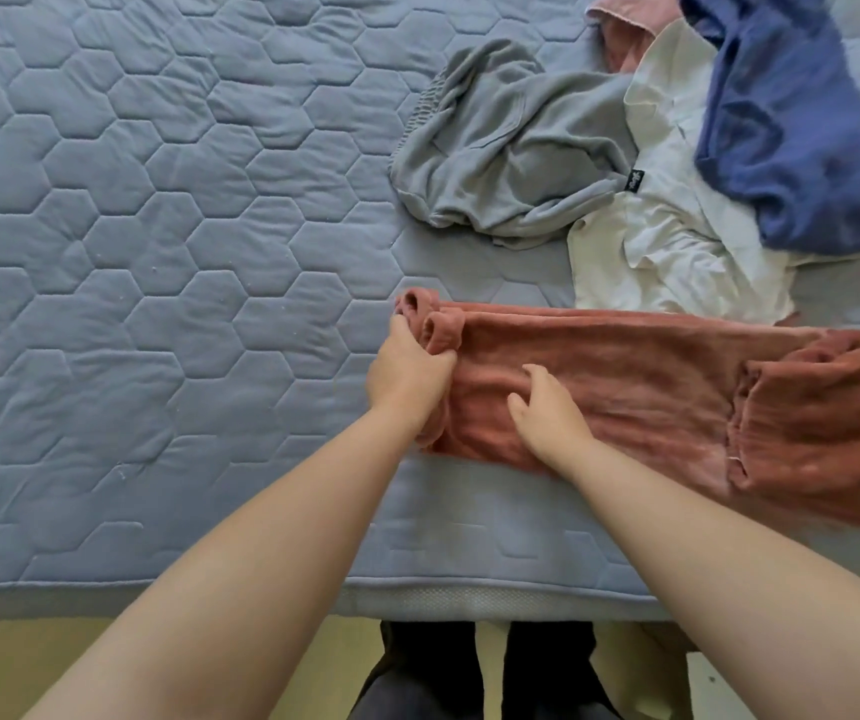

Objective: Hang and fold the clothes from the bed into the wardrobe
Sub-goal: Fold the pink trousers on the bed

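A rust-red garment [651,387] lies stretched out left to right on the blue quilted bed [132,252], near its front edge. My left hand [410,368] grips the garment's bunched left end, where the cuffs curl up. My right hand [545,413] rests flat on the cloth just to the right, fingers spread. Behind it lie a grey garment [500,148], a white shirt [677,241], a blue garment [802,132] and a pink piece [625,23] in a loose pile.
The bed's front edge [469,600] runs across the bottom, with yellowish floor [12,662] below it. My dark trouser legs [469,678] stand against the edge. A white object [719,688] sits on the floor at the right. No wardrobe is in view.
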The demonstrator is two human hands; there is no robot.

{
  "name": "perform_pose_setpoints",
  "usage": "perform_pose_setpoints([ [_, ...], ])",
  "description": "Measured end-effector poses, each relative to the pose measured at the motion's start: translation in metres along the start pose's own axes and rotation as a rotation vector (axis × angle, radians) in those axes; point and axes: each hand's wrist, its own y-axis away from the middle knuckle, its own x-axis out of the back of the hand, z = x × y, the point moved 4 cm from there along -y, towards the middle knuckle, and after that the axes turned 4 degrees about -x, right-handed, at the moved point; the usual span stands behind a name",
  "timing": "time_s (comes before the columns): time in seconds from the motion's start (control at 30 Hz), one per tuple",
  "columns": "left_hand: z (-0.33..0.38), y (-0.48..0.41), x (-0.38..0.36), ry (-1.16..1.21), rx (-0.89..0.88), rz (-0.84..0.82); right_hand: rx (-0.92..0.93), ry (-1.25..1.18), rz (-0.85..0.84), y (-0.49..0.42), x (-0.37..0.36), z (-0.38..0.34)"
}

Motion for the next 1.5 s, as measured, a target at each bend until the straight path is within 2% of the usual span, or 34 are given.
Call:
perform_pose_setpoints([
  [0.13, 0.039, 0.029, -0.041, -0.014, -0.059, -0.097, -0.154, -0.193, 0.133, 0.008, 0.032, 0.045],
  [0.23, 0.060, 0.044, -0.068, -0.045, -0.100, -0.133, -0.153, -0.102, 0.476, 0.017, 0.074, 0.087],
  [0.3, 0.066, 0.052, -0.084, -0.043, -0.091, -0.134, -0.249, -0.009, 0.675, 0.023, 0.098, 0.119],
  [0.33, 0.068, 0.056, -0.092, -0.040, -0.081, -0.123, -0.344, 0.026, 0.697, 0.023, 0.105, 0.137],
  [0.43, 0.075, 0.072, -0.119, -0.006, -0.054, -0.078, -0.608, 0.072, 0.620, 0.015, 0.111, 0.185],
  [0.67, 0.086, 0.081, -0.168, 0.007, -0.094, -0.031, -0.671, 0.117, 0.575, -0.018, 0.107, 0.241],
  [0.83, 0.073, 0.078, -0.169, -0.005, -0.078, 0.002, -0.529, 0.088, 0.586, -0.016, 0.125, 0.251],
  [0.93, 0.070, 0.081, -0.162, -0.013, -0.075, 0.016, -0.341, 0.025, 0.627, -0.001, 0.127, 0.222],
  [1.0, 0.071, 0.082, -0.159, -0.024, -0.076, 0.022, -0.245, 0.072, 0.582, 0.005, 0.118, 0.195],
  [1.13, 0.077, 0.083, -0.154, -0.088, -0.071, 0.029, -0.257, 0.205, 0.348, 0.002, 0.090, 0.171],
  [1.27, 0.099, 0.079, -0.165, -0.068, -0.104, 0.046, -0.240, 0.131, 0.338, -0.003, 0.088, 0.176],
  [1.33, 0.111, 0.080, -0.187, -0.212, -0.166, -0.063, -0.184, 0.053, 0.356, 0.001, 0.089, 0.180],
  [1.4, 0.110, 0.086, -0.211, -0.388, -0.175, -0.285, -0.122, -0.012, 0.364, 0.009, 0.088, 0.185],
  [1.47, 0.100, 0.092, -0.223, -0.383, -0.203, -0.438, -0.068, -0.057, 0.380, 0.019, 0.086, 0.187],
  [1.5, 0.095, 0.093, -0.221, -0.304, -0.239, -0.456, -0.012, -0.070, 0.424, 0.026, 0.087, 0.184],
])
